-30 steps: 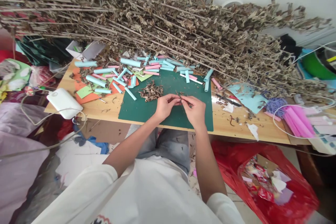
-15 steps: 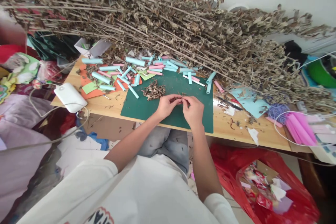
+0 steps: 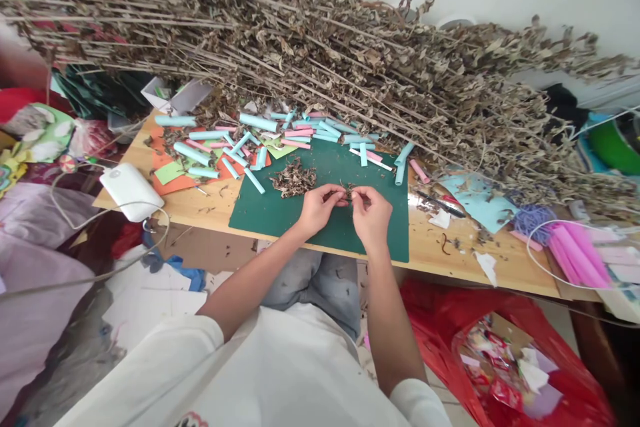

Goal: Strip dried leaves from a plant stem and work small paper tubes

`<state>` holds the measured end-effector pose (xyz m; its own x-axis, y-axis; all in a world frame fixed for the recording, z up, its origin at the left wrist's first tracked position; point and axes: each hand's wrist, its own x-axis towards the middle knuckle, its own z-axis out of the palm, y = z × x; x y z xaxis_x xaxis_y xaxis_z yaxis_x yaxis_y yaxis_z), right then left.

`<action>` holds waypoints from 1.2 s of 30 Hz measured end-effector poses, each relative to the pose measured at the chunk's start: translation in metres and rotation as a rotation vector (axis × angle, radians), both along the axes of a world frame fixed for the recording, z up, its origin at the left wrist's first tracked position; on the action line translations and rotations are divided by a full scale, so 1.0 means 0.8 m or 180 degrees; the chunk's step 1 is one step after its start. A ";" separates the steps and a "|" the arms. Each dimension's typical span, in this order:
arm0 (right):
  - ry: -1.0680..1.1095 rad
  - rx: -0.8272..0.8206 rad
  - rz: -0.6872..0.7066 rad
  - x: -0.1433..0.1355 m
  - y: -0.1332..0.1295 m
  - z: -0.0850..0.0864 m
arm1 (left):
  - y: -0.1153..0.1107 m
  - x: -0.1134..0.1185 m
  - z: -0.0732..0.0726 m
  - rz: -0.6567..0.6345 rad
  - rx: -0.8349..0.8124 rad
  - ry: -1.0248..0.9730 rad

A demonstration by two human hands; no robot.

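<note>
My left hand (image 3: 320,208) and my right hand (image 3: 371,215) are close together over the green mat (image 3: 280,213), thumbs and fingertips pinched. Small dark bits of dried leaf show between and just behind the fingertips; exactly what each hand grips is too small to make out. Left of my hands, a small heap of crumbled dried leaves (image 3: 294,177) lies on the mat. Behind it are scattered blue and pink paper tubes, among them a blue tube (image 3: 255,181) at the mat's left edge.
Long dried plant stalks (image 3: 310,47) stretch across the back. A white power bank (image 3: 131,191) with a cable is at the left table edge. At right are blue paper (image 3: 483,203), purple shreds (image 3: 534,221) and pink rolls (image 3: 577,253). A red bag (image 3: 435,320) of scraps is below.
The fingertips of my two hands have moved slightly apart, the right hand shifting a little to the right. The whole view has shifted slightly.
</note>
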<state>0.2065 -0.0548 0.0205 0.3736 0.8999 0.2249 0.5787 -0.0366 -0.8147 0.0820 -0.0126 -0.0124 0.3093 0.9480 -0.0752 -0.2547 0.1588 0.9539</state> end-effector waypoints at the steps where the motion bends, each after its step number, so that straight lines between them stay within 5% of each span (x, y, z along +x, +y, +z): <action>1: -0.0058 0.0048 -0.0047 0.003 0.002 -0.001 | 0.000 0.000 -0.001 0.0024 -0.0032 -0.0059; 8: -0.0914 0.0189 0.0084 0.014 0.009 0.001 | 0.000 0.004 -0.007 0.0069 0.0043 -0.0189; 17: -0.0335 0.0295 0.0644 -0.003 -0.010 0.025 | -0.001 0.000 -0.006 0.0051 0.0284 -0.0156; 27: -0.0650 0.0807 0.0502 0.000 -0.006 0.010 | -0.001 0.001 0.000 -0.0038 -0.0083 -0.0383; 36: -0.0596 0.0643 0.0330 -0.001 0.000 0.006 | -0.004 0.000 0.008 -0.0151 0.0049 -0.0254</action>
<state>0.2055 -0.0551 0.0255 0.2170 0.8612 0.4596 0.7119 0.1826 -0.6782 0.0817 -0.0161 -0.0059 0.3584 0.9330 -0.0340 -0.3227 0.1580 0.9332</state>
